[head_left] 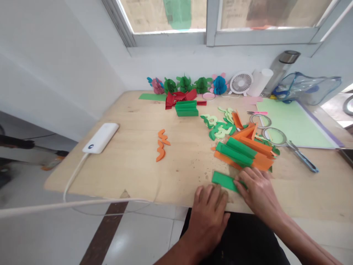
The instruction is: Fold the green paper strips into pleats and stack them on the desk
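A folded green paper strip lies near the table's front edge. My right hand has its fingers closed on the strip's right end. My left hand rests palm down at the table edge, just below the strip, its fingers stretched out and holding nothing. Right above my right hand lie pleated green papers on folded orange papers. Two wavy orange cutouts lie left of centre. Green and light green curly cutouts are heaped behind the pleated papers.
Paper honeycomb figures, a small white fan and a bottle line the wall. Red papers and pleated green paper lie before them. Scissors are at right, a white power bank with cable at left.
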The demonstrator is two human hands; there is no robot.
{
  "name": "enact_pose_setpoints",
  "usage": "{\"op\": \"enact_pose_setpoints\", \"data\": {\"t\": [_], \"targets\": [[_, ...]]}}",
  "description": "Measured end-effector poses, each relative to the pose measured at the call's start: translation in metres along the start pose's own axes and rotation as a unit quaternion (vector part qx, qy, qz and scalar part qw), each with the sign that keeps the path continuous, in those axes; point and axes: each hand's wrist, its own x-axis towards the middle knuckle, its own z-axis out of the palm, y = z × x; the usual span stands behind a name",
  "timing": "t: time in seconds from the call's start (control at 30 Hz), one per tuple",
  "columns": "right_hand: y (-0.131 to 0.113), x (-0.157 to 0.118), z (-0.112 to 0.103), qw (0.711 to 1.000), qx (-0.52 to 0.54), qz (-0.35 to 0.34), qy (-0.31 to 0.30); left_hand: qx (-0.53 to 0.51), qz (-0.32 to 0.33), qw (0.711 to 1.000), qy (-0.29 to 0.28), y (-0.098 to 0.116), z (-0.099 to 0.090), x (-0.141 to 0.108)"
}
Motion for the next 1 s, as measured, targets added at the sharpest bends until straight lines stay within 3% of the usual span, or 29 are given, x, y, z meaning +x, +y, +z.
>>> {"op": "enact_pose_setpoints", "data": {"t": [0.17,0.43,0.57,0.8,0.9,1.0], "targets": [[0.018,0.027,-0.005,0.986,-0.132,-0.011,0.099,0.018,-0.008,0.999,-0.028,-0.007,0.007,0.045],[0.066,0.045,0.020,0.972,-0.211,-0.002,0.108,0.021,0.015,0.998,-0.054,-0.014,0.024,0.111],[0.081,0.047,0.024,0.971,-0.211,-0.003,0.117,-0.001,0.020,0.997,-0.074,-0.016,0.025,0.126],[0.058,0.036,0.025,0.971,-0.138,-0.007,0.196,-0.037,0.019,0.995,-0.090,-0.033,-0.006,0.112],[0.042,0.027,0.023,0.972,-0.077,-0.020,0.223,-0.015,-0.067,0.994,-0.089,-0.062,-0.020,0.134],[0.031,0.019,0.021,0.973,-0.027,-0.047,0.223,0.091,-0.185,0.975,-0.088,-0.106,-0.029,0.174]]}}
